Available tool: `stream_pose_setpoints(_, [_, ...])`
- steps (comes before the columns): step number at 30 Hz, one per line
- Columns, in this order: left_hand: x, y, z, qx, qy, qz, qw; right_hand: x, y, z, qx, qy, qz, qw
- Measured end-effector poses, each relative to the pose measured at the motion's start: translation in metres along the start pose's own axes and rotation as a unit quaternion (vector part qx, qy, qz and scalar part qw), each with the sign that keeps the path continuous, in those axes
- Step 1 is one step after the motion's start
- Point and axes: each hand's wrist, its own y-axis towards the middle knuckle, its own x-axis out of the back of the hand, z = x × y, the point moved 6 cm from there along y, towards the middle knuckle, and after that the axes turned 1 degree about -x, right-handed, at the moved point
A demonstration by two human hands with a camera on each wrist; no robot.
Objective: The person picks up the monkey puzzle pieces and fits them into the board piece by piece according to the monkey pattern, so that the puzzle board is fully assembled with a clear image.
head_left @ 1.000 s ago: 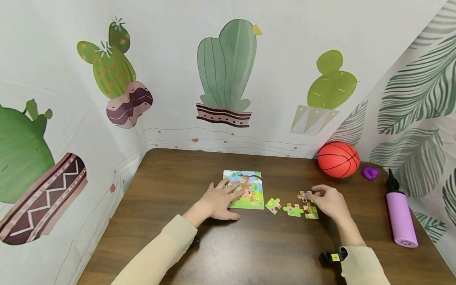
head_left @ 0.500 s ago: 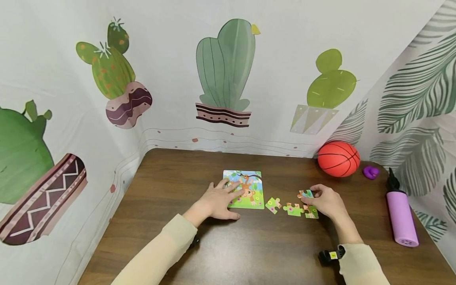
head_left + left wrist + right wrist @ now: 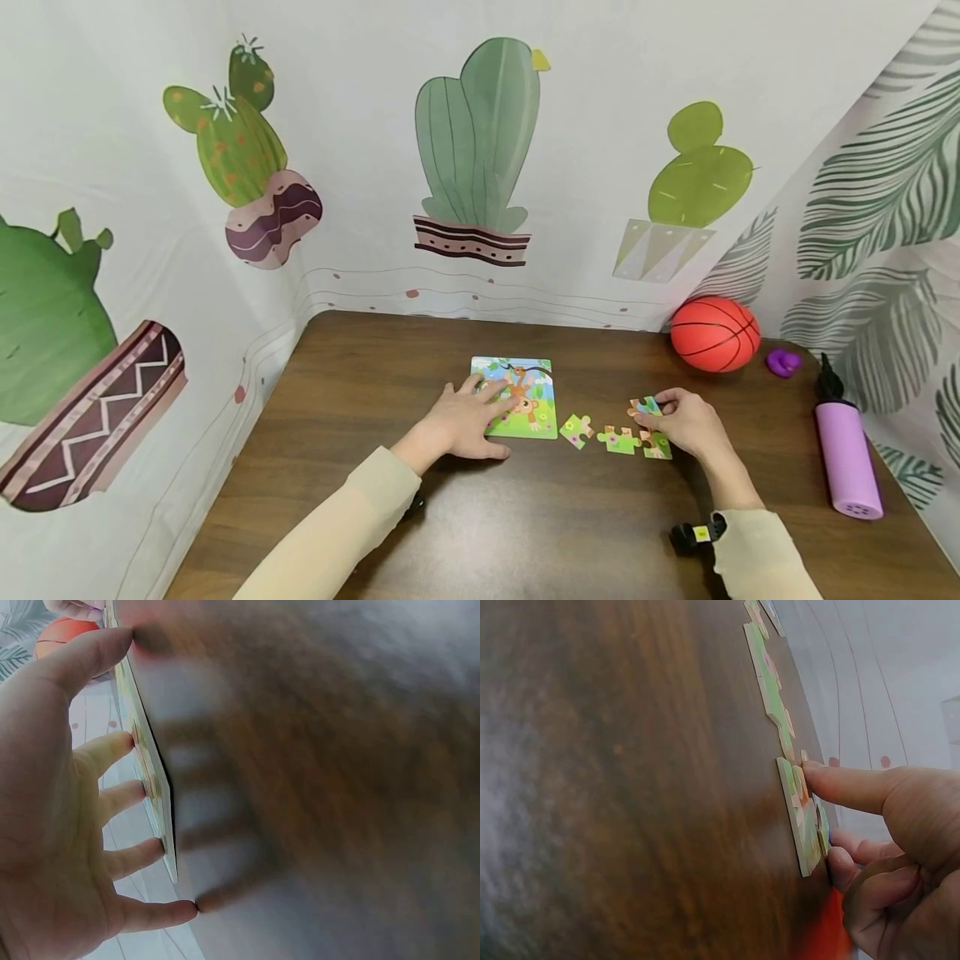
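Note:
My left hand [image 3: 465,422] rests with spread fingers on a monkey picture puzzle board [image 3: 542,423]; in the left wrist view the fingertips touch its surface and the little finger [image 3: 161,915] reaches past its edge. To the right, my right hand [image 3: 692,422] pinches a blue and orange puzzle piece [image 3: 643,406] between thumb and fingers. Just below it lie a green corner piece [image 3: 657,447] and a green edge piece [image 3: 619,440], side by side; whether they interlock I cannot tell. Another green piece [image 3: 577,431] lies tilted beside the board.
A red toy basketball [image 3: 715,334] sits at the back right of the wooden table [image 3: 525,525]. Near it lie a small purple object [image 3: 783,362] and a lilac hand pump [image 3: 847,462]. A cactus-print cloth [image 3: 360,167] hangs behind the table.
The puzzle piece in my right hand has turned slightly, and the right fingers have shifted a little, showing more of its blue side. My left hand stays on the board.

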Motion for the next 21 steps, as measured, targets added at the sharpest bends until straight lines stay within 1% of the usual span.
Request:
stream_pose_setpoints(5, [0.0006, 0.003, -0.0004, 0.005, 0.014, -0.004, 0.9999, -0.0001, 0.001, 0.0003, -0.003, 0.006, 0.005, 1.0])
stream_pose_setpoints(11, [0.001, 0.0041, -0.0019, 0.006, 0.016, -0.005, 0.9998, 0.0011, -0.001, -0.0001, -0.012, 0.02, 0.007, 1.0])
stream_pose_setpoints(18, [0.0003, 0.0047, -0.0021, 0.007, 0.016, -0.006, 0.9998, 0.002, -0.0029, -0.0026, -0.005, 0.029, -0.019, 0.999])
stream_pose_setpoints(21, [-0.0023, 0.005, -0.0011, 0.009, 0.017, -0.005, 0.9998, 0.0007, -0.0026, -0.0052, 0.012, 0.031, -0.032, 0.999])
